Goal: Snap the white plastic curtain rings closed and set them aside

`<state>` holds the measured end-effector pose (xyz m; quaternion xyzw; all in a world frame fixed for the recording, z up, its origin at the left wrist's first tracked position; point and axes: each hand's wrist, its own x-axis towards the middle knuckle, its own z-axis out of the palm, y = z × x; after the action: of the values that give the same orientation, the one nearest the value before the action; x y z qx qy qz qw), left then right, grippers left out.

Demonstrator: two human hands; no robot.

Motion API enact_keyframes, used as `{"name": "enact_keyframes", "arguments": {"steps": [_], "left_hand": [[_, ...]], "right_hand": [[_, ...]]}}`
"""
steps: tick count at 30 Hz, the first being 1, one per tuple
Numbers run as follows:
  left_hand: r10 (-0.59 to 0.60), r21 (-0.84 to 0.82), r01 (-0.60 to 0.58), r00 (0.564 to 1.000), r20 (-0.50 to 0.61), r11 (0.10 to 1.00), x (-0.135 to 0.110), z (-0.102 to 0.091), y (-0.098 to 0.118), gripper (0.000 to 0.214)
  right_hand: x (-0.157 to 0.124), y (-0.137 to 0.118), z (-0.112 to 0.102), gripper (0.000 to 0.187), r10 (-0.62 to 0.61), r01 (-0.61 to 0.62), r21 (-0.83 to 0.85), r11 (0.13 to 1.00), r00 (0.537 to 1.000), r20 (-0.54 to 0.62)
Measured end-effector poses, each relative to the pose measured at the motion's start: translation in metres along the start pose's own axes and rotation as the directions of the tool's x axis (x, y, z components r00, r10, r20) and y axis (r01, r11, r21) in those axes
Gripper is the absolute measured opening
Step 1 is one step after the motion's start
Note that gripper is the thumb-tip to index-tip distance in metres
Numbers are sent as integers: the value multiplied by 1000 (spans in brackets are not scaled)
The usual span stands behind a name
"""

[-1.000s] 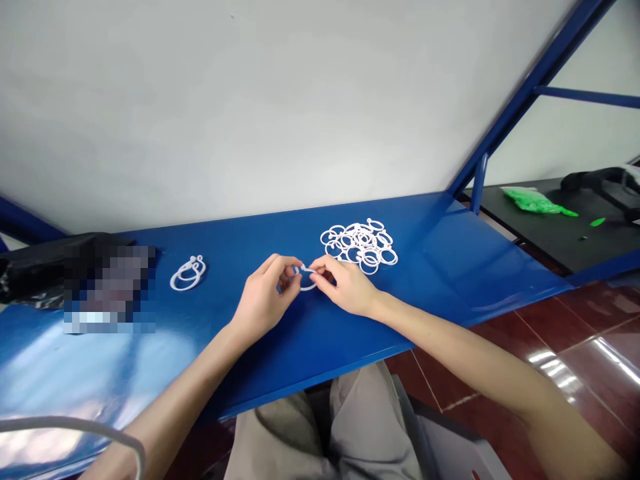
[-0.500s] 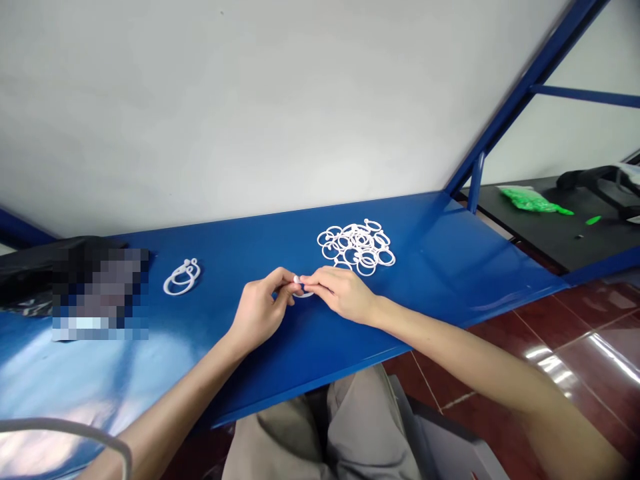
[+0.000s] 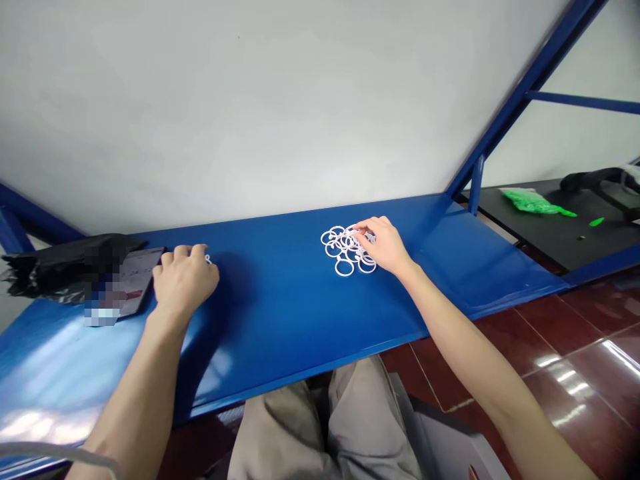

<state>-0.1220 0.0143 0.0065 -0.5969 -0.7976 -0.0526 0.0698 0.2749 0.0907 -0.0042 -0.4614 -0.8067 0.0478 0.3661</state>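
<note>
My left hand point(image 3: 185, 280) is over the left part of the blue table, back upward and fingers curled down. A bit of a white ring point(image 3: 207, 258) shows beside its fingers; the fingertips and whatever they hold are hidden. My right hand point(image 3: 383, 243) reaches into the pile of white plastic rings point(image 3: 345, 268), each with a small knob where visible. Thumb and index finger close on a white ring at the pile's right side, partly covered by the hand. Several rings overlap one another there.
A black plastic bag point(image 3: 55, 267) and a flat dark item point(image 3: 143, 283), partly blurred out, lie at the table's left. Blue frame bars point(image 3: 500, 127) rise at the right. Beyond them a black table point(image 3: 535, 230) holds a green bag point(image 3: 535, 201). The blue table's front edge point(image 3: 310, 363) is above my knees.
My hands were together at the middle, holding a white ring. They have parted: the left moved left over the separate rings there, the right moved up to the pile.
</note>
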Motion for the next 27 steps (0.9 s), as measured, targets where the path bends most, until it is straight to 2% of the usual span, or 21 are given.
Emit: {"name": "enact_keyframes", "arguments": {"steps": [2, 4, 7, 10, 15, 22, 25, 27], "left_hand": [[-58, 17, 57, 995, 84, 998, 4, 2, -6, 51], [-35, 8, 34, 993, 115, 999, 8, 5, -8, 50], [20, -19, -18, 995, 100, 1000, 11, 8, -9, 48], [53, -44, -49, 994, 94, 998, 13, 10, -9, 49], [86, -65, -79, 991, 101, 995, 16, 13, -12, 49], [63, -96, -51, 990, 127, 994, 17, 10, -21, 50], [8, -42, 1, 978, 211, 999, 13, 3, -23, 55], [8, 7, -10, 958, 288, 1000, 10, -3, -23, 52]], "right_hand": [[-1, -2, 0, 13, -30, 29, 20, 999, 996, 81], [-2, -5, 1, 12, -68, 62, 40, 997, 984, 164], [-3, -5, 2, 11, -103, 97, 40, 995, 965, 243], [-2, -3, 2, 10, -112, 110, 21, 994, 957, 268], [-3, -4, 1, 10, -86, 85, 17, 996, 959, 269], [-5, -8, -1, 9, -95, 90, 37, 995, 979, 181], [-5, -11, -1, 10, -105, 98, 50, 994, 983, 148], [-6, -14, -1, 10, -112, 106, 54, 993, 986, 125]]}}
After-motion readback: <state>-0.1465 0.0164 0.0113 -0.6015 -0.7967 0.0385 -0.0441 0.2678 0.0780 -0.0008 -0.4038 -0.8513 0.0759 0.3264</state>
